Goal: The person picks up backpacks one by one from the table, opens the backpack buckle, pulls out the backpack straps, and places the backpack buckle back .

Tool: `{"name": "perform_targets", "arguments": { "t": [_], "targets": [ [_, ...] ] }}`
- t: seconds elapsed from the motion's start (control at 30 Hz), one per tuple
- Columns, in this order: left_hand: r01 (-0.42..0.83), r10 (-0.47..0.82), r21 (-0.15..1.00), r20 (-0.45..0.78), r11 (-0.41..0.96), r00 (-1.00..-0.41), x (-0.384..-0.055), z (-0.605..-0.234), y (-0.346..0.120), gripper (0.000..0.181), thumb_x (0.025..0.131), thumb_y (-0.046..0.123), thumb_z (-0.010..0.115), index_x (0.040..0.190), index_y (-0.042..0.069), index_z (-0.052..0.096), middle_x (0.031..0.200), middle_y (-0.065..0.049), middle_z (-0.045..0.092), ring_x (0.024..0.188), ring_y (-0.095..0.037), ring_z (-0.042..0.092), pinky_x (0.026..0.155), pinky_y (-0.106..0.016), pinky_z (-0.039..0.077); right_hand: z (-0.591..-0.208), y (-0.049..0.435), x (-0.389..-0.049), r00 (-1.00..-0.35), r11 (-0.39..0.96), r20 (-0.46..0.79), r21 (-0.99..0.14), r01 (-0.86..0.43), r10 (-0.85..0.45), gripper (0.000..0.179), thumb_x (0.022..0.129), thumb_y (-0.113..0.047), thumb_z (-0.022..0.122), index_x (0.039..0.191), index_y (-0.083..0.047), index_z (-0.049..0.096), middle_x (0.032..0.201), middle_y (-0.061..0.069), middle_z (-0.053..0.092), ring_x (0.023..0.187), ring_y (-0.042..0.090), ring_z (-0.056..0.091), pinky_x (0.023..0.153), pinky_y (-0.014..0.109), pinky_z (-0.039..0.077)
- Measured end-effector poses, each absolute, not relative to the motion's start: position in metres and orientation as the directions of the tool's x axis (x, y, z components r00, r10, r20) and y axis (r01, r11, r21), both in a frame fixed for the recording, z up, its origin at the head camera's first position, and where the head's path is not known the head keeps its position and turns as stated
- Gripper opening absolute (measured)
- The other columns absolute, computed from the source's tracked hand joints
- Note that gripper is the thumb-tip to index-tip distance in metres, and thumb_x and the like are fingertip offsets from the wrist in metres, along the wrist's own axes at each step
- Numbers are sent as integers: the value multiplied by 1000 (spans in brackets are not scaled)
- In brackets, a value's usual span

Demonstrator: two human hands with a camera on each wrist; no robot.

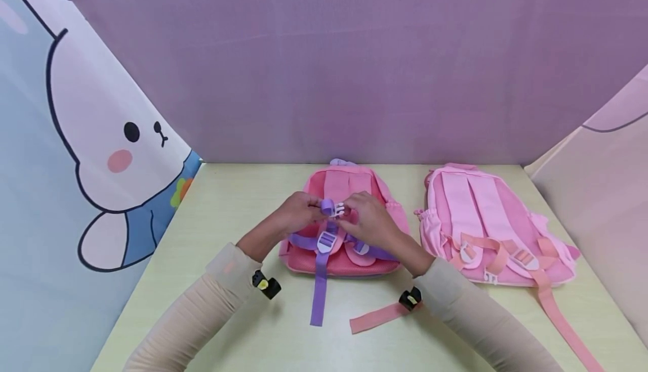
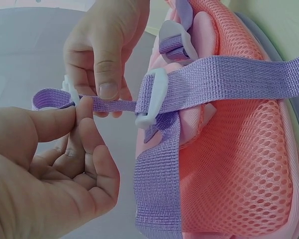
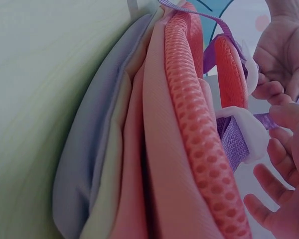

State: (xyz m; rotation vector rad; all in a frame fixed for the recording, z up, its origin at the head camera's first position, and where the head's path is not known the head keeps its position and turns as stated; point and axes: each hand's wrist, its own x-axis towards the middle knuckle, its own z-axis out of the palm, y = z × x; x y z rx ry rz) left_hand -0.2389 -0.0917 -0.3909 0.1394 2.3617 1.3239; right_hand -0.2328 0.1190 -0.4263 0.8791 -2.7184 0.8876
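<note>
A small pink backpack (image 1: 316, 183) lies strap side up in the middle of the table. Above it, my left hand (image 1: 298, 213) pinches a looped purple strap (image 1: 327, 207) beside a white side-release buckle (image 1: 338, 210). From the other side, the thumb and fingers of my right hand (image 1: 372, 220) hold this pronged buckle. In the left wrist view the purple webbing (image 2: 117, 105) runs from the fingers to a white strap adjuster (image 2: 158, 97) on the shoulder strap. Fingertips partly hide the buckle there.
A lighter pink backpack (image 1: 486, 192) with peach straps lies at the right. One peach strap end (image 1: 377, 319) reaches in front of my right wrist; a purple strap tail (image 1: 319, 299) hangs towards the front. A purple wall (image 1: 354, 68) stands behind the table (image 1: 228, 203).
</note>
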Motion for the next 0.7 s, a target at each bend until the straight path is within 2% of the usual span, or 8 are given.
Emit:
{"name": "perform_targets", "arguments": {
  "t": [0.17, 0.33, 0.7],
  "targets": [
    [-124, 289, 835, -320, 536, -902, -239, -392, -92, 21, 99, 15, 64, 115, 7, 76, 110, -7, 73, 101, -23, 64, 94, -39, 54, -427, 119, -233, -814, 652, 318, -489, -580, -485, 20, 85, -26, 84, 87, -14, 67, 88, -1, 66, 90, 17, 57, 78, 32, 49],
    [-128, 281, 836, -318, 534, -905, -239, -391, -91, 21, 99, 15, 65, 115, 6, 76, 109, -8, 72, 98, -22, 63, 91, -38, 55, -428, 119, -233, -810, 652, 322, -481, -586, -491, 22, 84, -25, 84, 84, -14, 65, 85, -2, 64, 87, 16, 55, 76, 31, 48],
    [-122, 282, 837, -312, 534, -908, -239, -390, -92, 21, 99, 14, 64, 114, 5, 75, 108, -8, 72, 97, -22, 63, 88, -35, 55, -430, 120, -234, -813, 658, 319, -479, -581, -487, 22, 85, -25, 83, 83, -15, 64, 84, -4, 63, 87, 16, 55, 76, 30, 48]
  ]
}}
